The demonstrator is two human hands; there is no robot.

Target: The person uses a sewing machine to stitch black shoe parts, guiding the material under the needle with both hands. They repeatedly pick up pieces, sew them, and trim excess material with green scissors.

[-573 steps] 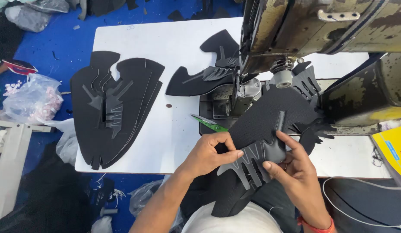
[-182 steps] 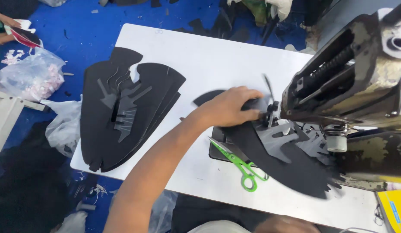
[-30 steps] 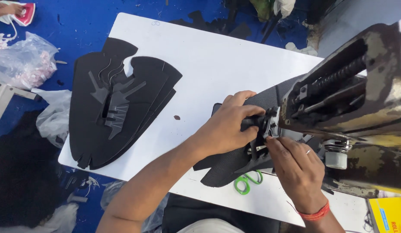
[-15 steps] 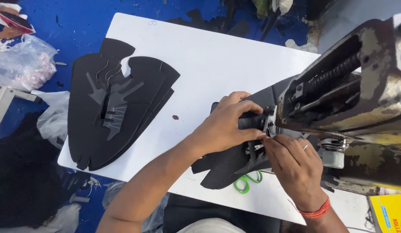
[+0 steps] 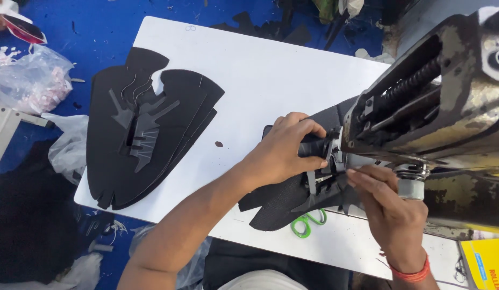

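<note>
A black fabric shoe-upper piece (image 5: 284,201) with a grey overlay lies under the head of an old sewing machine (image 5: 437,107). My left hand (image 5: 284,150) presses down on the piece just left of the needle area, fingers curled over it. My right hand (image 5: 389,207), with a red band at the wrist, pinches the piece's edge beside the presser foot. Green-handled scissors (image 5: 307,223) peek out from under the fabric near the table's front edge.
A stack of black cut upper pieces (image 5: 147,123) lies on the left of the white table (image 5: 260,70). Clear plastic bags (image 5: 31,80) and scraps sit on the blue floor to the left. A yellow box (image 5: 488,263) is at the lower right.
Both hands have stayed at the needle area over the last second, shifting the black piece only slightly. Earlier, my left hand alone was placing the piece under the machine.
</note>
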